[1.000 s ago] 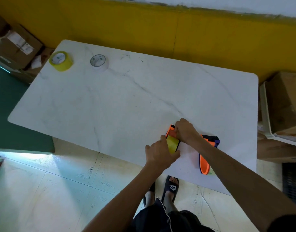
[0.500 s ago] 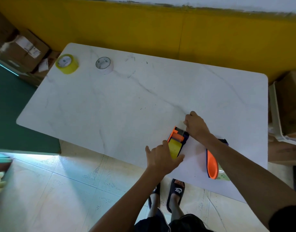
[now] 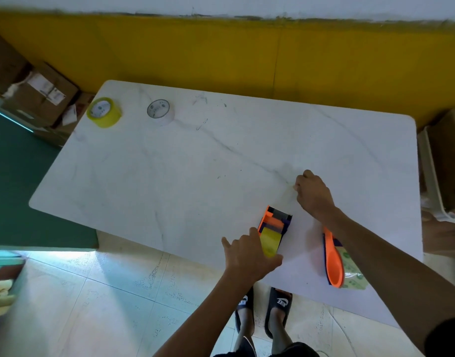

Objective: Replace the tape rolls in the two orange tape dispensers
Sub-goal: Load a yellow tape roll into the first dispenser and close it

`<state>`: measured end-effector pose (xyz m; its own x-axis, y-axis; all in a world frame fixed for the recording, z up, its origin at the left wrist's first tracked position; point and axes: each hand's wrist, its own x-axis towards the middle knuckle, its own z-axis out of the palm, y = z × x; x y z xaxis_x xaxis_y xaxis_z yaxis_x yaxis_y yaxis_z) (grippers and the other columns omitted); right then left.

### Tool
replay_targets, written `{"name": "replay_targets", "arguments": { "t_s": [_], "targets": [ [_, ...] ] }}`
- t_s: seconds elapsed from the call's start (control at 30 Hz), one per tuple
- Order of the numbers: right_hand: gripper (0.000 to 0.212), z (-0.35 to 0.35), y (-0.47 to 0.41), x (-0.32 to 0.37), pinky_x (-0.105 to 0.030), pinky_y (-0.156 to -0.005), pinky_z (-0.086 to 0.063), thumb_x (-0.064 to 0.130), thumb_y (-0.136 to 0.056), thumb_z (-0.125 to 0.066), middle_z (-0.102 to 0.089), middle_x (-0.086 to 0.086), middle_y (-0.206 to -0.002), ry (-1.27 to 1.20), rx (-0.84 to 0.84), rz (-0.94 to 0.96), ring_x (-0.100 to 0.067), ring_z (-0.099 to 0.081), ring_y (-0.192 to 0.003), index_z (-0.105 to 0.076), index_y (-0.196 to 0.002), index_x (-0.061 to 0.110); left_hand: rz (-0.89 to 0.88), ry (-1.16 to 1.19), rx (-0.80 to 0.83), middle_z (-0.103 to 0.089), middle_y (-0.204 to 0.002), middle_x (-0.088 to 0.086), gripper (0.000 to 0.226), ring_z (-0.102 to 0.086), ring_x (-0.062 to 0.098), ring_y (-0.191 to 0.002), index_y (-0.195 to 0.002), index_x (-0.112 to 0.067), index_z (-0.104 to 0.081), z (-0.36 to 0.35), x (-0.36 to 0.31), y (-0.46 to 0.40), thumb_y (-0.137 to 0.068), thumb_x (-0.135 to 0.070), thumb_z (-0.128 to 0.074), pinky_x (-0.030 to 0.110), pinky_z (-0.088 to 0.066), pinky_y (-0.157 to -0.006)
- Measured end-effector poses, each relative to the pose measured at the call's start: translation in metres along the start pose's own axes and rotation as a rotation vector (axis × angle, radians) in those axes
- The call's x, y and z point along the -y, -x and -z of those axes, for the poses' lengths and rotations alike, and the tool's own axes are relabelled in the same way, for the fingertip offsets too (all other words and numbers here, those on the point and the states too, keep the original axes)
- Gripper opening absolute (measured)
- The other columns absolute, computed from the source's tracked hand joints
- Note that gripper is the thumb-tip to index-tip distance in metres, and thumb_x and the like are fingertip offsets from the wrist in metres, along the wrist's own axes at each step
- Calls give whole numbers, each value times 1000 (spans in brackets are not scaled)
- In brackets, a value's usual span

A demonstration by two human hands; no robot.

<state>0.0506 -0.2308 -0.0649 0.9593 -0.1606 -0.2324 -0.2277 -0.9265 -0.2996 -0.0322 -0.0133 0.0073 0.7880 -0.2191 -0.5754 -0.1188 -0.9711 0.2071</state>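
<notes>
An orange tape dispenser [image 3: 274,222] lies near the front edge of the white marble table [image 3: 195,171], with a yellowish tape roll [image 3: 270,242] in it. My left hand [image 3: 249,256] grips that roll and the dispenser's rear. My right hand [image 3: 312,194] is pinched shut up and right of the dispenser's mouth; a faint clear strip of tape seems to run from the mouth to its fingers. A second orange dispenser [image 3: 333,261] with a clear printed roll [image 3: 353,271] lies on its side under my right forearm. A yellow roll [image 3: 104,112] and a white roll [image 3: 160,112] sit at the far left.
Cardboard boxes [image 3: 38,94] stand on the floor beyond the table's left corner, and another box [image 3: 448,161] to its right. A yellow wall [image 3: 247,57] runs behind the table. My feet in black slides [image 3: 262,313] are under the front edge.
My right hand has moved away from the dispenser's mouth, up and to the right across the table. My left hand has stayed on the roll and dispenser.
</notes>
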Motion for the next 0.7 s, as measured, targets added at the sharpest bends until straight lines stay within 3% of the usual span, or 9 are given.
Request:
{"name": "replay_targets", "arguments": {
  "t_s": [0.2, 0.37, 0.47, 0.53, 0.7],
  "targets": [
    [11, -1, -6, -3, -35, -58, -41, 3, -91, -49, -51, -14, -100, 31, -45, 27, -33, -53, -89, -59, -91, -2, -6, -18, 41, -66, -97, 4, 68, -64, 28, -95, -109, -14, -46, 3, 0, -5, -70, -69, -53, 58, -31, -106],
    [11, 5, -16, -4, -37, -57, -45, 4, -92, -50, -51, -13, -97, 26, -83, 41, -31, -53, -85, -59, -88, -2, -18, -35, 54, -48, -77, -3, 56, -64, 26, -88, -98, -15, -41, 3, 1, -3, -70, -61, -57, 51, -37, -101],
    [12, 3, -20, -3, -35, -57, -42, 4, -93, -50, -52, -13, -97, 19, -107, 28, -31, -53, -85, -60, -88, -2, -38, 0, -9, -53, -81, 2, 50, -63, 28, -88, -105, -12, -45, -1, 0, -3, -79, -53, -56, 39, -45, -86],
    [11, 1, -21, -2, -33, -57, -39, 3, -93, -50, -52, -13, -97, 9, -117, 19, -31, -53, -86, -60, -90, -1, -25, 63, -45, -59, -90, 7, 45, -59, 28, -86, -100, -13, -43, -3, 3, -4, -82, -52, -56, 32, -40, -71],
    [14, -1, -20, 2, -35, -60, -41, 7, -95, -47, -50, -15, -102, 0, -91, -23, -33, -53, -90, -58, -94, -2, -16, 76, -29, -59, -90, 3, 43, -58, 26, -82, -96, -16, -38, -5, 9, -5, -76, -45, -62, 32, -44, -69]
  ]
}}
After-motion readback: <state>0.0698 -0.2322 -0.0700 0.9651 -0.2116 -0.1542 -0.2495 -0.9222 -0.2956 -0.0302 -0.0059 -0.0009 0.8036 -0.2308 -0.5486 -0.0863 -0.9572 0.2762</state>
